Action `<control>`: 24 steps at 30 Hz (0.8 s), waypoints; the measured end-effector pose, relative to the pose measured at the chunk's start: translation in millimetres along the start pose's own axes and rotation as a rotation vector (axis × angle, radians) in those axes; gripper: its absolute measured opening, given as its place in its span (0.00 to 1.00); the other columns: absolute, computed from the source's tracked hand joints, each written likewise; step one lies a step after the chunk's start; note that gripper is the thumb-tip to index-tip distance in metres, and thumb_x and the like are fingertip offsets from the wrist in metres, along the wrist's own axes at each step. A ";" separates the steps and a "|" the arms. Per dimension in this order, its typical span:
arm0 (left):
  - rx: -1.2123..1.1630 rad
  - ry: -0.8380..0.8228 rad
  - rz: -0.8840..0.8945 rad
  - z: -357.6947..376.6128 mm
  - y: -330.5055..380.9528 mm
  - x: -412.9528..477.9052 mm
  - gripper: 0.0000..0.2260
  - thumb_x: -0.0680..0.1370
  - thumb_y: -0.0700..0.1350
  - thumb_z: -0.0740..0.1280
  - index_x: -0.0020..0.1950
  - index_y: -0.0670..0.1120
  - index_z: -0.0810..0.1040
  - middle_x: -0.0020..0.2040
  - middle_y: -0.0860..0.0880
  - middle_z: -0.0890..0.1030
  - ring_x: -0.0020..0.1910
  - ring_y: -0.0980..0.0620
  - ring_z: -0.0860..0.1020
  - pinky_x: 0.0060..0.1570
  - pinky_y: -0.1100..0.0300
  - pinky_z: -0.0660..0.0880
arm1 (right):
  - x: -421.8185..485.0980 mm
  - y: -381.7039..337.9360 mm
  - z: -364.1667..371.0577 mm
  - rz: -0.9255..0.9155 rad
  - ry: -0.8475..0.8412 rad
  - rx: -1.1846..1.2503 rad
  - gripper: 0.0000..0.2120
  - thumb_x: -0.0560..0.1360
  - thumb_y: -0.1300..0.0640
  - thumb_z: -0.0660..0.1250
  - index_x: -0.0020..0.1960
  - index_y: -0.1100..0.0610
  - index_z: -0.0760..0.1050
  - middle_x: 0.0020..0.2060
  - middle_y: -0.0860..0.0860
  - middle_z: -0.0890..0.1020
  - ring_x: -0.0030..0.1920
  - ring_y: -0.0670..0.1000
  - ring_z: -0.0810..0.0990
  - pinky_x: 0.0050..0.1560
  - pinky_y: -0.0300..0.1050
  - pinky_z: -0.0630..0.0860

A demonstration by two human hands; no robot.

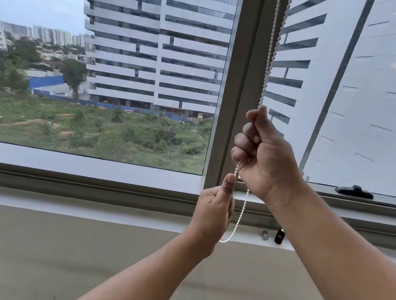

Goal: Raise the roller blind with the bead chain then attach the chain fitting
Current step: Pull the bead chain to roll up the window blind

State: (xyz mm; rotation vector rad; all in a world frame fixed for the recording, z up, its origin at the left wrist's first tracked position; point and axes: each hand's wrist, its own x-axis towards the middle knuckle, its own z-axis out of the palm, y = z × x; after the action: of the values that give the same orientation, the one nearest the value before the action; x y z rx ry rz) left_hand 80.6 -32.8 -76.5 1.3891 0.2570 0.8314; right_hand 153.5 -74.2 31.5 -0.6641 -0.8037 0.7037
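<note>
Right hand [264, 156] fists the bead chain [276, 44]; left hand [212, 210], at 7 o'clock, pinches it; uneven pulling risks slippage.

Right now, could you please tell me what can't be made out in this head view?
- Roller blind: beyond the top edge.
- Bead chain: hidden inside the right hand; lower part behind the left hand.
- Two small items on the sill: too small to identify.
</note>
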 end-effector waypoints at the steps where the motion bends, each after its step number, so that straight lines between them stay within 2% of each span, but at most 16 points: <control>1: -0.012 0.005 0.007 -0.1 -1.5 -0.6 0.26 0.75 0.63 0.59 0.25 0.47 0.59 0.20 0.50 0.60 0.19 0.55 0.57 0.21 0.65 0.54 | -0.9 3.2 -0.3 -0.015 -0.012 0.004 0.10 0.71 0.46 0.68 0.39 0.51 0.79 0.22 0.45 0.64 0.22 0.43 0.59 0.22 0.36 0.60; 4: -0.039 -0.006 -0.020 -5.0 -10.9 -4.1 0.26 0.75 0.62 0.60 0.24 0.48 0.59 0.21 0.49 0.60 0.19 0.55 0.58 0.20 0.65 0.55 | -6.5 13.4 -5.1 -0.001 -0.025 -0.003 0.10 0.72 0.47 0.66 0.38 0.52 0.77 0.21 0.44 0.65 0.21 0.42 0.58 0.22 0.35 0.56; 6: -0.028 -0.036 -0.071 -11.5 -22.0 -8.3 0.27 0.75 0.65 0.60 0.26 0.48 0.59 0.22 0.48 0.62 0.19 0.54 0.60 0.21 0.66 0.57 | -13.0 22.4 -12.0 0.025 -0.019 -0.008 0.10 0.73 0.47 0.64 0.38 0.51 0.76 0.20 0.44 0.64 0.21 0.42 0.57 0.23 0.36 0.53; 8: 0.013 -0.065 -0.127 -19.0 -30.8 -10.5 0.30 0.76 0.70 0.56 0.27 0.47 0.65 0.24 0.46 0.69 0.22 0.51 0.68 0.24 0.63 0.63 | -19.8 32.0 -18.0 0.049 -0.015 0.000 0.10 0.74 0.47 0.63 0.38 0.52 0.75 0.20 0.44 0.64 0.22 0.44 0.54 0.23 0.37 0.52; 10: 0.054 -0.095 -0.161 -23.2 -32.9 -8.1 0.33 0.75 0.70 0.49 0.35 0.45 0.78 0.33 0.45 0.80 0.33 0.50 0.79 0.35 0.58 0.70 | -26.6 42.4 -21.8 0.081 -0.013 0.016 0.10 0.74 0.48 0.63 0.39 0.53 0.74 0.20 0.44 0.63 0.23 0.45 0.52 0.21 0.36 0.53; 12: 0.059 -0.097 -0.147 -24.1 -24.7 -1.7 0.30 0.78 0.68 0.47 0.46 0.51 0.83 0.43 0.47 0.84 0.44 0.50 0.80 0.46 0.53 0.73 | -33.5 54.2 -25.0 0.118 0.009 0.038 0.11 0.75 0.49 0.63 0.38 0.54 0.73 0.20 0.45 0.62 0.24 0.46 0.52 0.20 0.36 0.54; 13: 0.033 -0.087 -0.126 -23.6 -16.0 1.6 0.27 0.79 0.67 0.49 0.45 0.54 0.83 0.41 0.49 0.82 0.42 0.51 0.79 0.46 0.54 0.74 | -36.9 60.0 -26.6 0.131 0.027 0.047 0.11 0.76 0.49 0.62 0.38 0.55 0.74 0.20 0.45 0.62 0.24 0.46 0.52 0.20 0.36 0.53; 15: -0.004 -0.080 -0.096 -22.0 5.0 8.0 0.25 0.79 0.66 0.52 0.38 0.53 0.80 0.30 0.52 0.75 0.29 0.53 0.73 0.33 0.59 0.71 | -42.7 69.3 -30.4 0.140 0.058 0.033 0.13 0.76 0.50 0.62 0.37 0.55 0.76 0.21 0.45 0.63 0.23 0.46 0.52 0.22 0.38 0.50; 16: 0.009 -0.076 -0.080 -21.5 15.8 12.1 0.25 0.79 0.67 0.53 0.37 0.51 0.79 0.28 0.52 0.74 0.26 0.54 0.71 0.28 0.61 0.68 | -45.1 72.2 -31.7 0.140 0.067 0.015 0.13 0.76 0.50 0.62 0.36 0.54 0.77 0.21 0.44 0.64 0.22 0.45 0.53 0.23 0.38 0.50; 17: 0.033 -0.062 -0.055 -21.0 25.4 16.6 0.25 0.80 0.66 0.53 0.39 0.50 0.79 0.29 0.50 0.76 0.27 0.53 0.73 0.26 0.61 0.70 | -46.9 74.0 -32.2 0.141 0.074 0.004 0.13 0.75 0.49 0.63 0.36 0.53 0.78 0.21 0.44 0.64 0.21 0.44 0.55 0.22 0.38 0.50; 19: 0.039 -0.051 0.015 -20.1 43.7 25.6 0.25 0.81 0.62 0.54 0.45 0.45 0.80 0.38 0.45 0.83 0.37 0.48 0.81 0.37 0.57 0.79 | -48.8 74.8 -32.2 0.148 0.079 0.009 0.13 0.74 0.49 0.63 0.35 0.53 0.77 0.21 0.44 0.64 0.20 0.43 0.57 0.20 0.36 0.53; 20: 0.016 -0.061 0.042 -19.3 52.9 28.9 0.24 0.82 0.60 0.53 0.46 0.43 0.79 0.41 0.43 0.83 0.40 0.46 0.81 0.42 0.56 0.80 | -49.1 74.9 -31.5 0.154 0.081 0.016 0.12 0.74 0.49 0.64 0.35 0.53 0.76 0.22 0.44 0.64 0.21 0.43 0.55 0.20 0.36 0.53; 22: -0.011 -0.082 0.077 -16.0 70.6 33.7 0.23 0.83 0.57 0.53 0.46 0.42 0.78 0.42 0.41 0.82 0.40 0.44 0.81 0.39 0.58 0.79 | -49.9 74.8 -29.3 0.161 0.081 0.022 0.12 0.74 0.50 0.64 0.35 0.53 0.75 0.22 0.45 0.63 0.23 0.45 0.53 0.21 0.36 0.54; 24: -0.023 -0.094 0.089 -11.7 84.5 38.2 0.23 0.83 0.57 0.52 0.45 0.41 0.78 0.40 0.42 0.82 0.36 0.46 0.80 0.33 0.60 0.76 | -50.7 75.7 -26.8 0.153 0.067 0.015 0.11 0.74 0.50 0.64 0.35 0.53 0.76 0.22 0.44 0.63 0.21 0.43 0.55 0.21 0.36 0.55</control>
State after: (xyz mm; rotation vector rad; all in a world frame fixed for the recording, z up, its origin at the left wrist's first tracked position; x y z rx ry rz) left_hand 69.3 -2.7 11.3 1.4219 0.1136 0.8377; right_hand 127.3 -75.2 -59.8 -0.7375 -0.6907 0.8211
